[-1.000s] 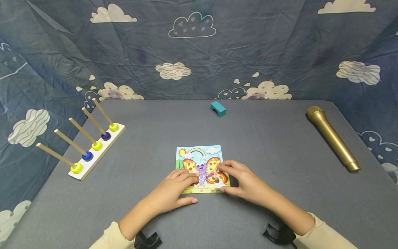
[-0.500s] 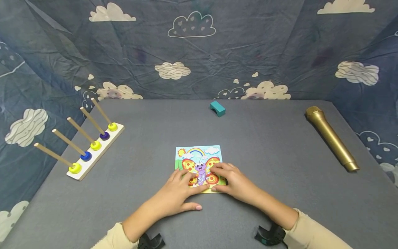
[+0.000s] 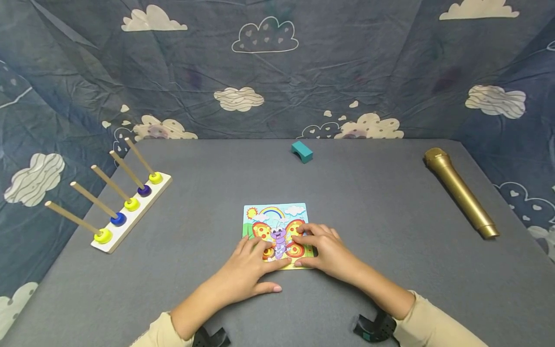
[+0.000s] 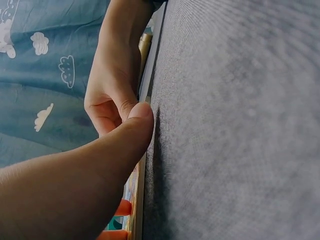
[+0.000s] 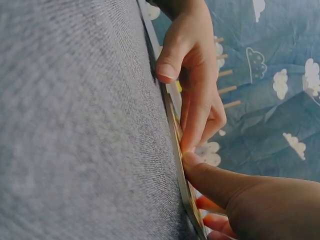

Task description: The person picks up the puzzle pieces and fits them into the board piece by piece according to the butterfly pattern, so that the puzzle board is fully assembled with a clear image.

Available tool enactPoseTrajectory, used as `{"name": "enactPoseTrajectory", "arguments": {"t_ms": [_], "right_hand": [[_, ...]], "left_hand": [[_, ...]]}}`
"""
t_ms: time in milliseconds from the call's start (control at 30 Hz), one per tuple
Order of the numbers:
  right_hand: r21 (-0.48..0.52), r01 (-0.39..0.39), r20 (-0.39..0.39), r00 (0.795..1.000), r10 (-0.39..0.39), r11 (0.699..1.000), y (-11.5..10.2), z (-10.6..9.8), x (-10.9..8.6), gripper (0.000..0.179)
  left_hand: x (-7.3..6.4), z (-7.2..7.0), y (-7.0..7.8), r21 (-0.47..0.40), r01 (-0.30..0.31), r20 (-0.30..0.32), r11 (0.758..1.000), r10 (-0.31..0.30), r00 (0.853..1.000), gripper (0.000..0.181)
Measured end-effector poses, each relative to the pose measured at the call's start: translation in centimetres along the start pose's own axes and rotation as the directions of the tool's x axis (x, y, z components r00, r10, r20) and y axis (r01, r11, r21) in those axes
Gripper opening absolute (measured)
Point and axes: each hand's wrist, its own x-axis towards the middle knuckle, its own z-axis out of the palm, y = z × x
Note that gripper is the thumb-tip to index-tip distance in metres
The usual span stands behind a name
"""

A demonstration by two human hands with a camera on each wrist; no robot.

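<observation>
A square butterfly jigsaw puzzle (image 3: 270,221) lies flat on the grey table, showing a rainbow, a sun and a purple-bodied butterfly. From the left, my left hand (image 3: 243,270) spreads over its lower left part. Its index finger lies along the lower edge while the thumb sits off the board. My right hand (image 3: 336,258) covers the lower right, fingertips and thumb touching the printed surface around the orange wing. Side-on in the right wrist view, the puzzle's thin edge (image 5: 186,195) shows beneath both hands. The right corner is partly hidden under the right hand.
A white bead stand (image 3: 132,219) with several pegs and yellow and blue rings is at the left. One teal arched block (image 3: 302,152) lies at the back. On the right rests a gold microphone (image 3: 461,193). Cloud-patterned cloth (image 3: 269,72) hangs behind.
The right hand has moved left and inward over the puzzle; a pale gap at the lower right now shows the picture. The left index finger has stretched along the lower edge.
</observation>
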Motion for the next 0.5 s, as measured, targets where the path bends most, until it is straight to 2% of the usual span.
{"name": "enactPoseTrajectory", "arguments": {"t_ms": [233,333,433,500], "right_hand": [[0.017,-0.015,0.065,0.998,0.014,1.000,-0.1,-0.5,-0.1,0.055],[0.061,-0.026,0.103,0.994,0.020,0.998,0.0,-1.1,-0.4,0.057],[0.087,-0.023,0.103,0.995,0.014,0.996,0.1,-2.2,-0.8,0.061],[0.063,-0.013,0.083,0.997,0.007,0.998,0.1,-3.3,-1.1,0.063]], "left_hand": [[-0.1,0.1,0.0,-0.020,0.007,-0.020,1.000,-0.007,1.000,0.054],[-0.2,0.2,-0.4,-0.082,0.025,-0.031,0.996,-0.028,0.999,0.055],[-0.5,0.0,-0.9,-0.168,0.062,-0.040,0.984,-0.070,0.997,0.059],[-0.8,-0.5,-1.4,-0.207,0.085,-0.054,0.975,-0.098,0.994,0.064]]}}
